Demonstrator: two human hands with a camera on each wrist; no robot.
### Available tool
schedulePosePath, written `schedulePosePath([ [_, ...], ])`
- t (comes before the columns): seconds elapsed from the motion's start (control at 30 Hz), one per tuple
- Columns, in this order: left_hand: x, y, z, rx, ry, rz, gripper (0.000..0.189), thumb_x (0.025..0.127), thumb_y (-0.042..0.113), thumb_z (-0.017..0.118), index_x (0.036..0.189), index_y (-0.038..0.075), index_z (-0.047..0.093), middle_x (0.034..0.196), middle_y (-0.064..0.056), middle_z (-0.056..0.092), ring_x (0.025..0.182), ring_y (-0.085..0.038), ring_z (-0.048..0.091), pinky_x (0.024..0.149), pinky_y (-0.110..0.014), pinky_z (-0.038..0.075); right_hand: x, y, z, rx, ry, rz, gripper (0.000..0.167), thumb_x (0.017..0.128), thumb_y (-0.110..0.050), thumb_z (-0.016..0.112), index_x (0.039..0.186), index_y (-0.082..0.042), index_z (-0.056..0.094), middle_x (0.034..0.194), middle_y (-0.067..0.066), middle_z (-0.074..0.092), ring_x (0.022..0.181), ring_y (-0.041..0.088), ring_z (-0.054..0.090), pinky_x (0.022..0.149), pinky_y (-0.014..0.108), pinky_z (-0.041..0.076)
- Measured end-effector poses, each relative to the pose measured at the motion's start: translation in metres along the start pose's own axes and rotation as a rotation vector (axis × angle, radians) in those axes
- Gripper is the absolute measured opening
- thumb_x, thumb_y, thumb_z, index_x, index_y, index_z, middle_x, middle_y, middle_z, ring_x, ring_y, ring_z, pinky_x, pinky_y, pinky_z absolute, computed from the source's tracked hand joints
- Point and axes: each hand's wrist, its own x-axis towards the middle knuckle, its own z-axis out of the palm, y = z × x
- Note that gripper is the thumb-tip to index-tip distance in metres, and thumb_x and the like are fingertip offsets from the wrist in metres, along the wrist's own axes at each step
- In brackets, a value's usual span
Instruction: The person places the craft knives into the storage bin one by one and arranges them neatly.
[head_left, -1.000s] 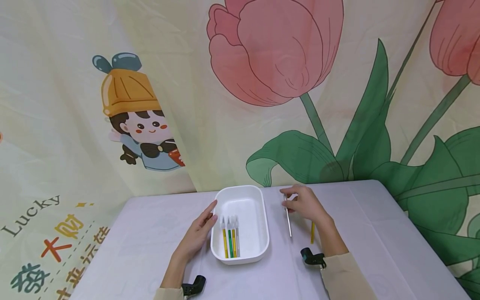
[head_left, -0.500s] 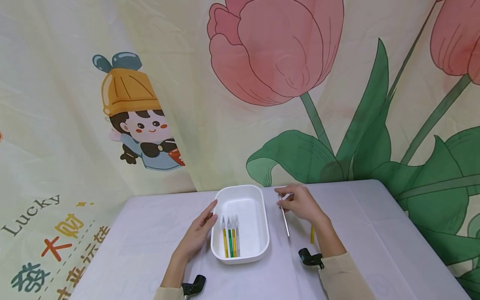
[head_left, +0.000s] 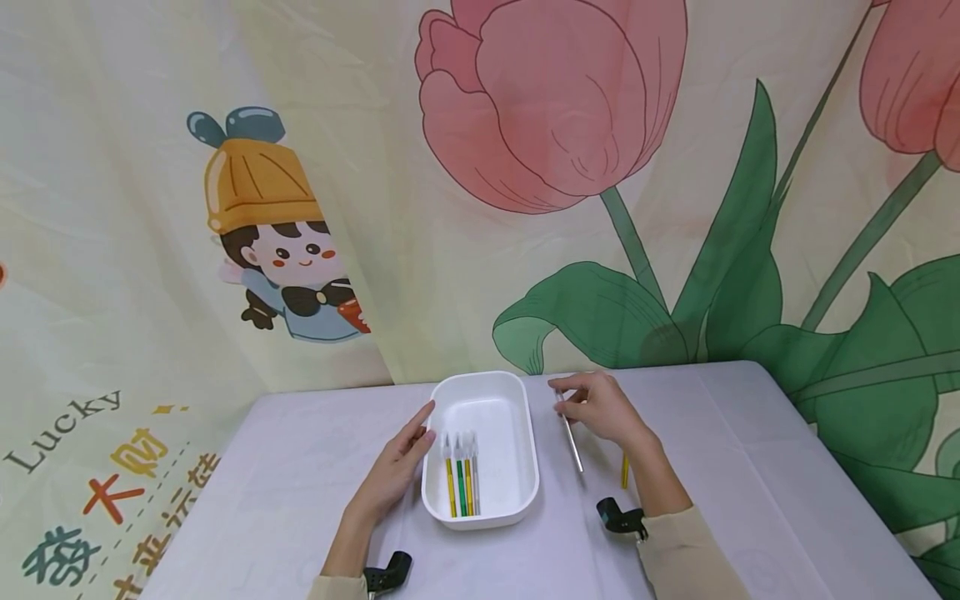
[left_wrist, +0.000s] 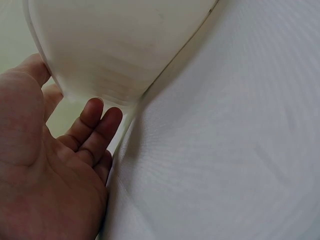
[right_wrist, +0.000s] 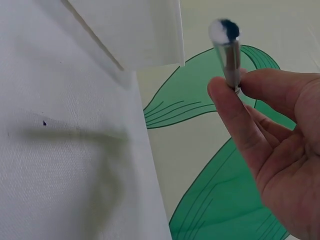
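My right hand [head_left: 600, 407] pinches a slim silver craft knife [head_left: 572, 446] between thumb and fingers, to the right of a white tray [head_left: 532, 467]. The knife slants, its lower end toward me; its upper end is hidden by the fingers. In the right wrist view its round end [right_wrist: 226, 32] points at the camera, part white and part dark. My left hand [head_left: 392, 467] rests along the tray's left wall, fingertips at the rim and fingers loosely extended. Several craft knives [head_left: 461, 487] with gold, green and silver handles and clear caps lie side by side in the tray's left half.
A gold-handled stick [head_left: 625, 471] lies on the white-covered table [head_left: 697, 467], partly hidden by my right forearm. The table's far edge meets a printed curtain [head_left: 420, 275] with tulips and a cartoon figure. Dark wrist cameras [head_left: 621, 517] are strapped at both cuffs.
The right hand has shifted slightly left toward the tray with the silver craft knife, then stayed nearly still. The knife's lower end has swung a little. The left hand and tray have not moved.
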Motion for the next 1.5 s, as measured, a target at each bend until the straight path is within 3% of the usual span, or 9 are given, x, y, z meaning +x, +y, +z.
schedulePosePath([
  [0.37,-0.001,-0.001,-0.001,-0.006,-0.006,0.013,0.053,0.108,0.042,0.055,0.159,0.044,0.039,0.163,-0.004,0.041,0.147,-0.025,0.036,0.13,-0.057,0.014,0.0,-0.013,0.011,0.036,0.046,-0.01,0.042,0.088,-0.005,0.081,0.13,-0.006,0.073,0.124,0.015,0.074,0.081,0.024,0.078,0.071,0.029,0.061],
  [0.6,-0.001,-0.002,-0.001,-0.003,-0.008,0.006,0.055,0.105,0.049,0.057,0.157,0.046,0.04,0.163,-0.003,0.041,0.146,-0.025,0.036,0.13,-0.057,0.014,0.001,-0.016,0.016,0.098,0.053,-0.043,0.043,0.087,-0.002,0.082,0.128,0.0,0.073,0.129,0.021,0.071,0.076,0.022,0.078,0.069,0.027,0.062],
  [0.93,-0.002,-0.002,-0.001,0.003,-0.009,0.009,0.055,0.105,0.05,0.057,0.157,0.048,0.04,0.167,-0.001,0.037,0.153,-0.025,0.032,0.13,-0.057,0.013,0.002,-0.026,0.026,0.109,0.086,-0.082,0.041,0.085,-0.002,0.084,0.126,-0.003,0.075,0.123,0.021,0.073,0.078,0.02,0.078,0.068,0.028,0.063],
  [1.13,-0.002,-0.002,-0.001,-0.002,-0.005,0.017,0.054,0.106,0.048,0.056,0.157,0.046,0.04,0.166,-0.001,0.038,0.15,-0.025,0.034,0.13,-0.057,0.014,0.003,-0.03,0.03,0.11,0.089,-0.085,0.038,0.085,-0.003,0.085,0.121,-0.002,0.076,0.118,0.019,0.075,0.078,0.018,0.077,0.067,0.028,0.063],
  [1.37,0.0,-0.003,-0.001,0.003,-0.001,0.006,0.057,0.103,0.054,0.058,0.157,0.046,0.04,0.154,-0.005,0.048,0.139,-0.026,0.039,0.13,-0.057,0.017,0.003,-0.035,0.038,0.091,0.096,-0.116,0.032,0.085,-0.005,0.085,0.116,-0.004,0.079,0.107,0.009,0.077,0.078,0.015,0.077,0.067,0.027,0.063],
  [1.5,0.0,-0.002,0.0,0.008,0.0,0.001,0.058,0.103,0.055,0.057,0.158,0.046,0.04,0.159,-0.002,0.045,0.141,-0.025,0.039,0.13,-0.057,0.016,0.003,-0.037,0.044,0.095,0.108,-0.121,0.032,0.085,-0.007,0.085,0.116,-0.005,0.079,0.106,0.007,0.076,0.077,0.014,0.077,0.068,0.026,0.063],
])
